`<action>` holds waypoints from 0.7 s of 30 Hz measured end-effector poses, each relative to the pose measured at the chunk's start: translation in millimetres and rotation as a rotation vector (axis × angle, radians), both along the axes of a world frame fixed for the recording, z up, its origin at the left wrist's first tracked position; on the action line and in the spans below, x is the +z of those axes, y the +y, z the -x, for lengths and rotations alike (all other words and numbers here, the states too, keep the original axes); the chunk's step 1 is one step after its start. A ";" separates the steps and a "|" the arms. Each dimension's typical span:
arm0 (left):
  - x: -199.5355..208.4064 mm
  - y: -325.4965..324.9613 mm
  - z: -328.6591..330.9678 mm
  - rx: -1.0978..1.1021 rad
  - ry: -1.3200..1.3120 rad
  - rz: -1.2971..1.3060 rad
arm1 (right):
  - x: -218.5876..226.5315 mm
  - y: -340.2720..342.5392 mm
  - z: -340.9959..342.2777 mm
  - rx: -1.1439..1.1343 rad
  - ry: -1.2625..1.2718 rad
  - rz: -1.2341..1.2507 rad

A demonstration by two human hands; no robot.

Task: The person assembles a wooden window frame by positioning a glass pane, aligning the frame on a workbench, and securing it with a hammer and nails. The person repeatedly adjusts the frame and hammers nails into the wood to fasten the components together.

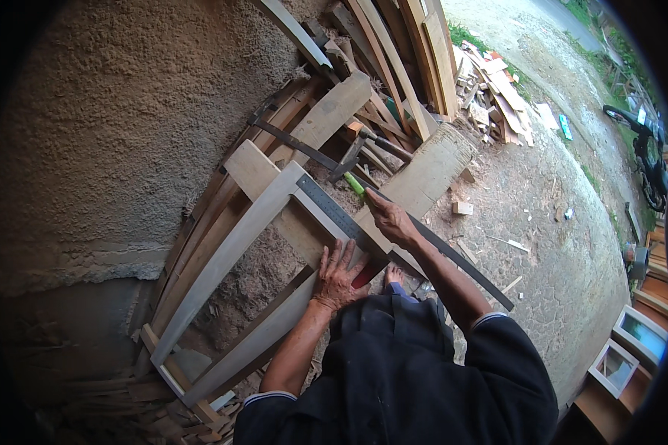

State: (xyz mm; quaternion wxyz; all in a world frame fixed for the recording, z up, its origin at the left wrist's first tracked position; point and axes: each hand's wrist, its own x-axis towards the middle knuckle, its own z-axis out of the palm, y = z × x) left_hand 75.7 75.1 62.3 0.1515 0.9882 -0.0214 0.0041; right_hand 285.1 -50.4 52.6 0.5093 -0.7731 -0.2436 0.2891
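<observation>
A pale curved wooden frame [226,259] stands on the ground in front of me, tapering toward the lower left. A dark metal ruler-like strip [326,205] lies along its short upper rail. My left hand [339,276] lies with fingers spread over the rail's near corner, by the strip's lower end. Close to its thumb shows a small red part [365,274], mostly covered. A long dark bar clamp [300,144] with a green handle [354,183] crosses beyond the frame. My right hand [391,220] is closed at the clamp beside that handle; its underside is hidden.
A hammer [382,142] rests on boards past the clamp. A wide plank [430,169] lies under the work. Long curved timbers [416,52] stand at the back; a rough wall [119,133] rises left. Offcuts [501,93] are heaped back right, with a motorcycle [649,159] beyond.
</observation>
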 end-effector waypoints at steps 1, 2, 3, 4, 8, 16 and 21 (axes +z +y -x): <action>0.1 0.0 -0.1 0.001 0.007 -0.003 | -3.6 -7.9 1.8 -0.076 0.061 0.009; 0.0 0.0 0.1 -0.002 -0.003 0.002 | -8.5 -15.9 3.6 -0.158 0.030 0.036; -0.1 0.0 0.4 -0.003 -0.004 0.011 | -14.4 -24.7 4.6 -0.243 0.011 0.027; -0.3 0.1 0.7 -0.003 0.000 0.024 | -21.1 -33.9 3.5 -0.322 -0.006 0.019; -2.6 0.7 2.4 -0.022 -0.007 0.007 | -49.7 -70.2 -31.6 -0.542 -0.491 -0.113; -7.6 1.2 4.0 -0.021 -0.086 0.058 | -71.2 -125.1 -57.6 -0.583 -0.151 -0.051; -7.7 0.4 3.8 -0.031 -0.103 0.042 | -65.7 -124.4 -51.1 -0.602 -0.072 -0.043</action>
